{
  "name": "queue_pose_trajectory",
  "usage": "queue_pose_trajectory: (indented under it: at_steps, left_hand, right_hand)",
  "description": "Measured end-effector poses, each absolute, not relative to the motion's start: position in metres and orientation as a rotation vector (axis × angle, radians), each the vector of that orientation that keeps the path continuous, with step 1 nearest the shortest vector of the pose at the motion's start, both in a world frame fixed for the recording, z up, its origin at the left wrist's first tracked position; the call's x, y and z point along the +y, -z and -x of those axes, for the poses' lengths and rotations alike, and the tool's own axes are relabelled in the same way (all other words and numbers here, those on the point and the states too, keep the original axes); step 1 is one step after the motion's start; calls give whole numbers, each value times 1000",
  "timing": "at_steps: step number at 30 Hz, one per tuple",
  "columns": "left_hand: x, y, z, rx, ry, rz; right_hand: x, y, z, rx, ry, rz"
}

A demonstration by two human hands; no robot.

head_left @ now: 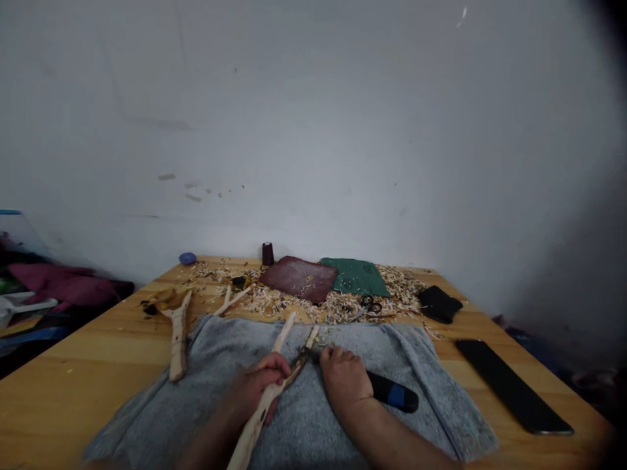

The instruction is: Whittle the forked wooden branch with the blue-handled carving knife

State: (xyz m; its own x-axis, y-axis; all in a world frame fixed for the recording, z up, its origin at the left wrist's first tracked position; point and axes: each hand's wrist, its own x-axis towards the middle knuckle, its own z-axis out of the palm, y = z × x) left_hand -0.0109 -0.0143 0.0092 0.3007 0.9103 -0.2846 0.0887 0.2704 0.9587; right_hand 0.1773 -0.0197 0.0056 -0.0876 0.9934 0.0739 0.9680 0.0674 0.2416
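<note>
My left hand (pixel 263 383) is closed around a peeled, pale forked stick (pixel 252 427), just below its fork. One prong points away from me, and the other, with some dark bark at its base, leans to the right. My right hand (pixel 343 373) grips a knife (pixel 396 391) with a black handle and a blue patch. Its front end meets the right prong near the dark bark; the blade's edge is too small to make out. Both hands are over a grey cloth (pixel 386 427) spread on the table.
Wood shavings (pixel 401 284) cover the back of the wooden table (pixel 44 408). Among them lie maroon (pixel 298 277) and green sheets (pixel 360 275), scissors (pixel 368 307) and a thread spool (pixel 267 254). Another forked stick (pixel 178 343) is at left, a black slab (pixel 512 385) at right.
</note>
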Motion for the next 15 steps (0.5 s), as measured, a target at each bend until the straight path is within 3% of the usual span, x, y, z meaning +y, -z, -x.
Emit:
queue_pose_trajectory:
  at_steps: [8, 15]
  left_hand:
    - [-18, 1, 2, 1080, -764, -1175]
    - [-17, 16, 7, 1059, -758, -1216]
  right_hand:
    - [-5, -3, -158, 2282, -326, -2081]
    - [-9, -7, -198, 2308, -193, -2017]
